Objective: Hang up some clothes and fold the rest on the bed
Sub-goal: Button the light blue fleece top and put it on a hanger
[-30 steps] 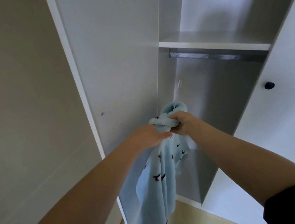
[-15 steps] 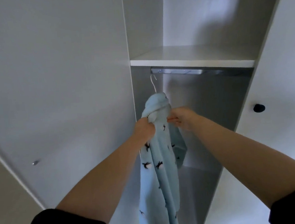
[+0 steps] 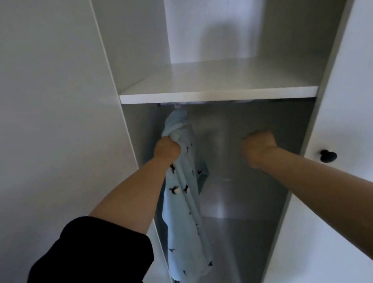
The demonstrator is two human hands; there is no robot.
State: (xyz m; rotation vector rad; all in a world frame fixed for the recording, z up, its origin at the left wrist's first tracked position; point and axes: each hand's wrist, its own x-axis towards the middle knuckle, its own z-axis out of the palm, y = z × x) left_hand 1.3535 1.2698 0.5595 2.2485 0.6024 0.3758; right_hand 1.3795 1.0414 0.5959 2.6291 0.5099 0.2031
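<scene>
Pale blue fleece garment with dark bird print (image 3: 187,210) suspended at 12 o'clock, collar just under white wardrobe shelf (image 3: 217,95); hook hidden, seating on rail not confirmable. Bunched collar grasped by left hand (image 3: 167,150) fingers, probably for steadying. Right hand (image 3: 258,148) positioned apart at garment's 3 o'clock, fingers clenched, nothing held.

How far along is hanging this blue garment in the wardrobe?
Nearly done: the blue garment reaches up to the rail under the shelf, though the hook is hidden. The left hand grips its top; the right hand holds nothing. Remaining: let go; other clothes are not in view.
</scene>
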